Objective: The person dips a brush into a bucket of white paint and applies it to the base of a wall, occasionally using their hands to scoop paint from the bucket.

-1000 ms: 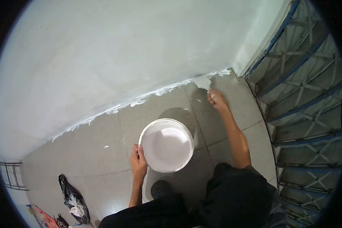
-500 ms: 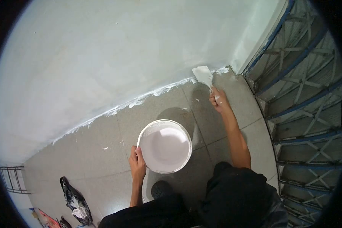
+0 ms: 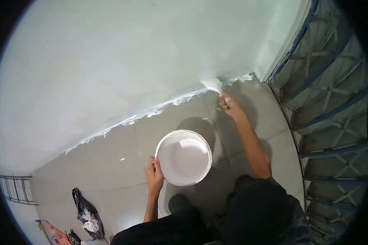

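Observation:
My left hand (image 3: 154, 176) grips the near left rim of a round white bucket (image 3: 183, 157) holding pale, whitish paint. In my right hand (image 3: 230, 103) is the handle of a wide brush (image 3: 212, 85), its head coated white and somewhat blurred. The brush head lies against the bottom of the pale wall (image 3: 131, 53), where the wall meets the floor. A ragged line of white paint (image 3: 155, 111) runs along that joint and spills onto the tiles.
A folding metal gate (image 3: 329, 90) with blue bars stands on the right. On the tiled floor (image 3: 110, 167) at lower left lies a black plastic bag (image 3: 88, 216), near a red item (image 3: 57, 232). A black rack (image 3: 17, 190) is at far left. A dark shoe (image 3: 179, 203) shows below the bucket.
The brush has moved left and down against the wall's base, with my right hand turning along with it. The bucket, my left hand and the surroundings appear slightly farther right in view.

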Motion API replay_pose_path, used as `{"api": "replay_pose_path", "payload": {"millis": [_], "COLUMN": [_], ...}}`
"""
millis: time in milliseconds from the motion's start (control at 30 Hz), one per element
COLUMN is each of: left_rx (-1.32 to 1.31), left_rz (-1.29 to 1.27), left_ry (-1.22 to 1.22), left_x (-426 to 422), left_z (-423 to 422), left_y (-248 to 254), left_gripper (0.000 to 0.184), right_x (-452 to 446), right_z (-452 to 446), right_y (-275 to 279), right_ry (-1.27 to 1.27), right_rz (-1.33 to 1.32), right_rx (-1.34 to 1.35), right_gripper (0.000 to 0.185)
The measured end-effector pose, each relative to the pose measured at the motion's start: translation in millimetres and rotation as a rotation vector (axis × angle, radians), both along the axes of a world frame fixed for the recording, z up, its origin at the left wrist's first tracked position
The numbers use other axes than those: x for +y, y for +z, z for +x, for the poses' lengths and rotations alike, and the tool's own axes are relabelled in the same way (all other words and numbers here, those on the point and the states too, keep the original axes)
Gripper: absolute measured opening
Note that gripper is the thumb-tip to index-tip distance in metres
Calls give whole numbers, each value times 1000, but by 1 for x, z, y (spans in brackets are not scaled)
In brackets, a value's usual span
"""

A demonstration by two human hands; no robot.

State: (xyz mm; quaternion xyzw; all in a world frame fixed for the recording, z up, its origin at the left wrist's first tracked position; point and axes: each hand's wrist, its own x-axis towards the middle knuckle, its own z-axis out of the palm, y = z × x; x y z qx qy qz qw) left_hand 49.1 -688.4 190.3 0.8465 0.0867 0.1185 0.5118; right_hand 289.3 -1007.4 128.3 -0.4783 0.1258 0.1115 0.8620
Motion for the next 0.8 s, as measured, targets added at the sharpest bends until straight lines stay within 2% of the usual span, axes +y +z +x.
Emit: {"api": "replay_pose_path", "payload": {"millis": [33, 133, 233, 333, 433, 500, 567, 633, 667, 800], "left_rx": [-3, 46, 51, 32, 19, -43, -39, 10, -11, 126], "left_rz": [24, 106, 223, 88, 135, 228, 253, 246, 369, 302], "left_ry": [-1, 15, 30, 88, 144, 146, 150, 118, 83, -115], "left_x": [0, 1, 0, 10, 38, 71, 97, 122, 136, 151], "left_z": [-1, -3, -4, -14, -27, -24, -26, -19, -14, -5], "left_y": [0, 4, 12, 7, 26, 21, 21, 31, 34, 74], "left_gripper": [32, 32, 31, 31, 31, 32, 32, 32, 32, 31], "right_x": [-5, -8, -30, -39, -30, -9, 20, 22, 25, 68], "right_z": [-8, -47, -86, -125, -163, -186, -211, -194, -186, -174], "right_y": [11, 53, 82, 100, 113, 135, 145, 135, 127, 161], "right_ry": [9, -80, -5, 72, 194, 207, 69, 459, 652, 845], "right_rz": [44, -100, -212, -371, -426, -555, -878, -701, -605, -877], "right_rx": [-13, -57, -135, -143, -190, -8, 29, -227, -355, -664], "right_gripper": [20, 23, 24, 28, 33, 35, 36, 37, 37, 43]}}
